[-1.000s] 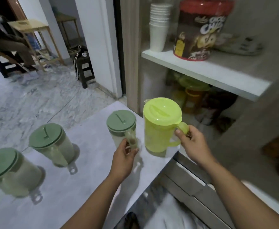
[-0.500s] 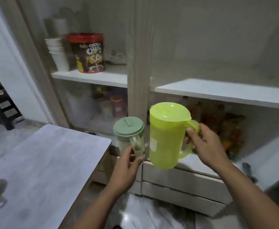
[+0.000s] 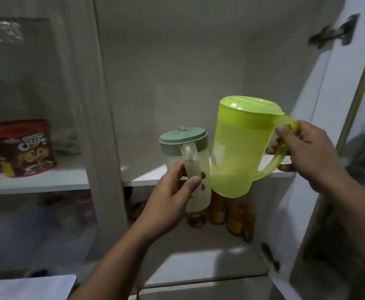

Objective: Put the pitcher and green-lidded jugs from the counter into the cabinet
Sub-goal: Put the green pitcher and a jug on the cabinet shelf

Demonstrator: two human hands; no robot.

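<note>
Now, at far left behind a glass door, a red-lidded cereal tub (image 3: 23,148) sits on a shelf, well apart from both hands. Left of center, the left hand (image 3: 173,191) keeps a closed grip on the handle of a green-lidded jug (image 3: 188,161), held upright in the air. Just right of that grip and touching the jug, the lime-green pitcher (image 3: 240,148) hangs slightly tilted from the right hand (image 3: 304,152), whose grip is closed around the pitcher's handle. A second ago both containers stood on the tabletop; since then they have been lifted and carried up to the open cabinet, level with its bare middle shelf (image 3: 147,178). Below the grips, bottles (image 3: 231,215) crowd the lower shelf. Setting both down on that middle shelf looks like the next step, with more jugs likely waiting.
</note>
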